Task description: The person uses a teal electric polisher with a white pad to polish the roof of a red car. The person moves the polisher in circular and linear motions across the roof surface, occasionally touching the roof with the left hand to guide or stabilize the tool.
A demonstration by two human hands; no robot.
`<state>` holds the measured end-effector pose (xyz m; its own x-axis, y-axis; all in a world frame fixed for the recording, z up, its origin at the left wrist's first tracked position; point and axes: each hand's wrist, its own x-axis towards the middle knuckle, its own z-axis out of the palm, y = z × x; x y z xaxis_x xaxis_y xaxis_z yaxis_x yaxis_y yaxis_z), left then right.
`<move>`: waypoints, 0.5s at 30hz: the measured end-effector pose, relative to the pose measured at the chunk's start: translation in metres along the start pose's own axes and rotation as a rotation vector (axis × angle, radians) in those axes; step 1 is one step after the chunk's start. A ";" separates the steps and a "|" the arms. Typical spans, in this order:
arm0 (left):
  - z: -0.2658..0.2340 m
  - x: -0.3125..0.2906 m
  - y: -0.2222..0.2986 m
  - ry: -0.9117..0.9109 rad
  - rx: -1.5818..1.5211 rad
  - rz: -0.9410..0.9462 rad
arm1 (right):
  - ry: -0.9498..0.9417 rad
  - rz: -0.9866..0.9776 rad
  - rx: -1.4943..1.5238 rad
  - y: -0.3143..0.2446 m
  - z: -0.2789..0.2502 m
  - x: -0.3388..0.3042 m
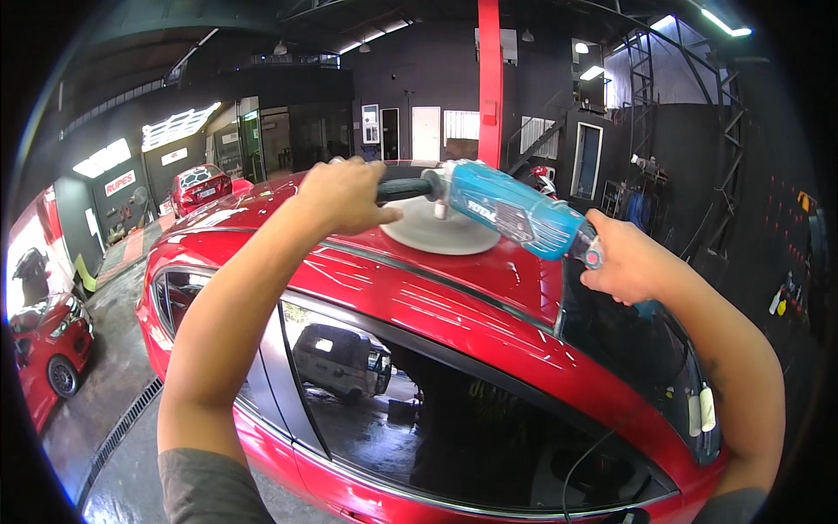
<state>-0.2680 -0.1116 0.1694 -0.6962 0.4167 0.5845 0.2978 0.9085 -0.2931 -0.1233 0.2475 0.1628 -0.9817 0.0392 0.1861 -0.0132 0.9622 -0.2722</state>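
Polisher (511,208), clasped by left hand (340,192) and right hand (630,259), tops car roof (524,279) before pillar (490,79).

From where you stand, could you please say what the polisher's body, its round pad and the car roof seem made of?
Polisher body: probably plastic, blue, slightly shiny, with moulded vents.
Round pad: perhaps foam or wool, matte off-white, without glints.
Car roof: likely painted metal, glossy red with bright reflections.
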 end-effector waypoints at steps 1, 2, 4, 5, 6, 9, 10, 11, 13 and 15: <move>0.004 0.010 0.010 -0.142 -0.039 0.015 | -0.002 -0.001 0.018 0.012 -0.001 -0.006; 0.007 0.022 0.024 -0.193 -0.061 0.049 | 0.011 0.007 0.016 0.027 -0.002 -0.014; 0.004 0.037 0.054 -0.220 -0.029 0.108 | 0.030 0.019 0.014 0.055 0.002 -0.030; 0.002 0.044 0.070 -0.235 -0.010 0.139 | 0.043 0.038 0.002 0.064 0.003 -0.038; 0.001 0.052 0.087 -0.273 0.017 0.153 | 0.052 0.058 -0.011 0.072 0.004 -0.046; -0.004 0.071 0.130 -0.425 -0.024 0.135 | 0.072 0.116 0.012 0.090 0.004 -0.064; -0.008 0.078 0.140 -0.499 -0.123 0.095 | 0.083 0.126 0.011 0.092 0.004 -0.067; -0.013 0.078 0.146 -0.580 -0.221 0.046 | 0.087 0.119 0.000 0.093 0.005 -0.067; -0.009 0.078 0.142 -0.530 -0.235 0.081 | 0.101 0.090 -0.027 0.099 0.009 -0.068; 0.006 0.079 0.123 -0.435 -0.226 0.178 | 0.110 0.061 -0.031 0.095 0.008 -0.068</move>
<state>-0.2903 0.0330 0.1746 -0.8145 0.5583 0.1576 0.5367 0.8284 -0.1605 -0.0595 0.3339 0.1165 -0.9536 0.1262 0.2733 0.0540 0.9649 -0.2569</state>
